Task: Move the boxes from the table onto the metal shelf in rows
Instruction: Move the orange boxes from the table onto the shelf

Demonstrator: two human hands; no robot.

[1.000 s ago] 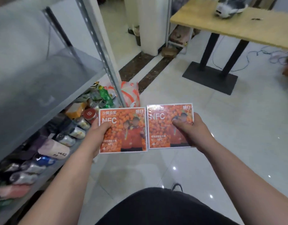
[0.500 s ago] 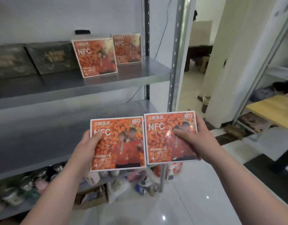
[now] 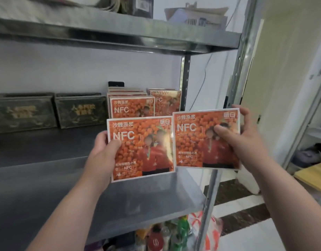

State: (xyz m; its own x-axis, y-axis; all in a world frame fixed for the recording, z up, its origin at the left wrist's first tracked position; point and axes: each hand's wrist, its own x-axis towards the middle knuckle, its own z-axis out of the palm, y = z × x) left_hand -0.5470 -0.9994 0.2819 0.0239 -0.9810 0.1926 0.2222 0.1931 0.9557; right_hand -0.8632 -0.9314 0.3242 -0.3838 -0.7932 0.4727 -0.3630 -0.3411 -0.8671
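Observation:
My left hand [image 3: 103, 151] grips an orange NFC box [image 3: 143, 147] by its left edge. My right hand [image 3: 244, 140] grips a second orange NFC box [image 3: 197, 142] by its right side, thumb on the front. Both boxes are held upright side by side in front of the metal shelf [image 3: 47, 147]. On that shelf, behind them, stand two rows of the same orange boxes: a left row [image 3: 132, 105] and a right row [image 3: 168, 100] against the back wall.
Two dark green boxes [image 3: 52, 111] stand at the shelf's back left. A grey shelf board [image 3: 65, 192] lies below, with bottles and cans [image 3: 163, 236] under it. An upright post [image 3: 234, 91] stands on the right. Papers [image 3: 196, 15] lie on the top shelf.
My view has swung from the floor up to the shelf. Both hands have lifted their boxes higher and closer to the rows on the shelf.

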